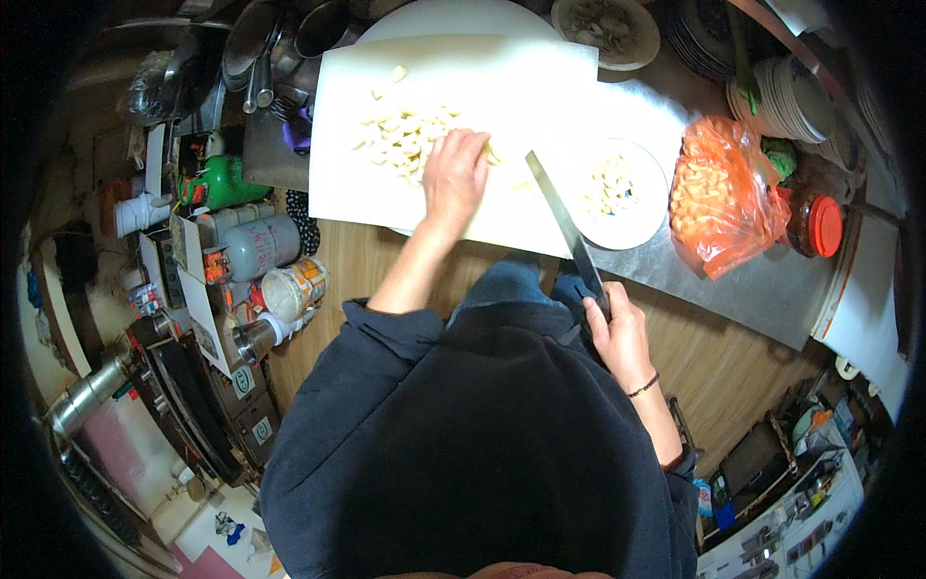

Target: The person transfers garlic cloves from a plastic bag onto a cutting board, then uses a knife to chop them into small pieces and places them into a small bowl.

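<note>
On a white cutting board [362, 184] lies a loose pile of pale peeled cloves [405, 137], which look like garlic. My left hand [456, 170] rests at the pile's right edge, fingertips down among the cloves. Its fingers hide whether it grips one. In my right hand [618, 326] is the handle of a kitchen knife [557, 199], its long blade slanting up and left over the board's right edge. A few flat pale pieces [519, 185] lie left of the blade. Right of the knife, a white plate [647, 224] holds small cut pieces [611, 181].
An orange plastic bag [716, 195] full of pale pieces and a red-lidded jar [821, 226] stand on the metal counter [767, 304]. Stacked bowls [781, 98] and a bowl of food [606, 32] are farther back. Gas cylinders [262, 246] stand to the left.
</note>
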### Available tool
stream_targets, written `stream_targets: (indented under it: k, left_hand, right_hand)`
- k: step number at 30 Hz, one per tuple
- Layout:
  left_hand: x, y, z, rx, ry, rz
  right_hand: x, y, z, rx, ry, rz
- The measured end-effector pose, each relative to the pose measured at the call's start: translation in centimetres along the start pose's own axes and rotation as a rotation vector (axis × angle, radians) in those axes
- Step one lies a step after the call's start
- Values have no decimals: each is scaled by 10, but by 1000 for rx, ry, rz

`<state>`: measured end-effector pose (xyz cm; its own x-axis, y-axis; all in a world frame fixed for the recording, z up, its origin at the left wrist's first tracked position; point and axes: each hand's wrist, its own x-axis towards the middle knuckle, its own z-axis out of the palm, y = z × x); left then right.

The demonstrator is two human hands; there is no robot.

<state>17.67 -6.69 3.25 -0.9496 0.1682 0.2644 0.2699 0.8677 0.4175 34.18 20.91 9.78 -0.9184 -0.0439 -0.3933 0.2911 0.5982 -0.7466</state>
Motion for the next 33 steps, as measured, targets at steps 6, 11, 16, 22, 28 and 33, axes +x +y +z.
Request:
stream_targets:
  k: [6, 11, 16, 22, 28, 33]
  left_hand:
    - [33, -18, -4, 94, -115, 220]
    - [48, -19, 5, 198, -192, 310]
    - [46, -14, -1, 129, -118, 304]
    - [-19, 28, 4, -61, -173, 266]
    - [-53, 35, 25, -276, -20, 58]
    - [-62, 29, 26, -312, 12, 103]
  right_hand:
    - [0, -6, -1, -144, -22, -64]
    - [-3, 0, 2, -87, 88, -26]
    - [-9, 3, -1, 22, 106, -3]
    - [-17, 3, -2, 75, 80, 48]
    - [-26, 0, -9, -40, 57, 23]
    - [-31, -11, -19, -175, -35, 12]
